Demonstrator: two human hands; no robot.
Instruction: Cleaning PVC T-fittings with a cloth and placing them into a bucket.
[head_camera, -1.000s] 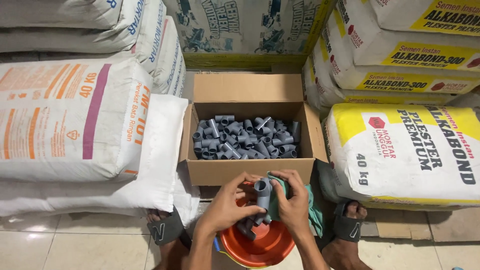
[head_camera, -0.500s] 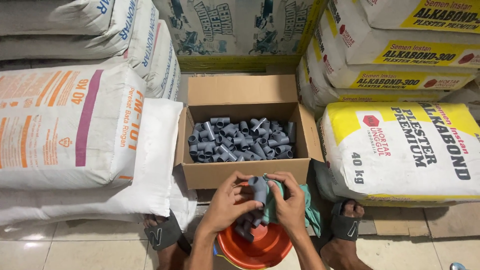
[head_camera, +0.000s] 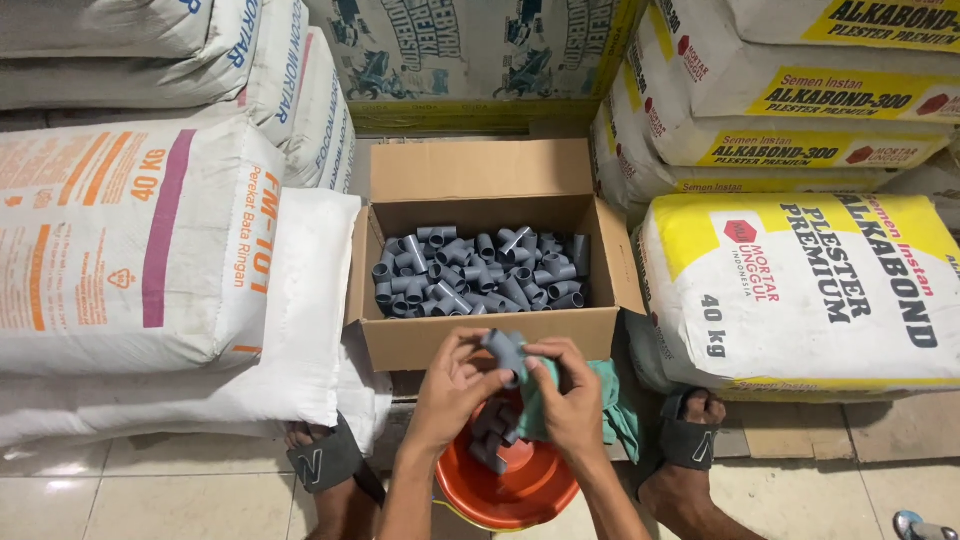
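My left hand (head_camera: 452, 388) and my right hand (head_camera: 565, 395) both grip one grey plastic pipe fitting (head_camera: 505, 350) held above an orange basin (head_camera: 510, 485). The right hand also clutches a green cloth (head_camera: 605, 400) pressed against the fitting. Several more grey fittings (head_camera: 492, 428) lie in the basin below my hands. Just beyond, an open cardboard box (head_camera: 480, 340) holds a heap of grey fittings (head_camera: 480, 275).
Stacked sacks of mortar and cement stand on the left (head_camera: 130, 240), on the right (head_camera: 800, 290) and behind the box. My feet in dark sandals (head_camera: 325, 460) (head_camera: 690, 440) rest on the tiled floor either side of the basin.
The fitting has turned in my hands and risen slightly toward the box's front edge. The view has shifted a little; the box and sacks stay put.
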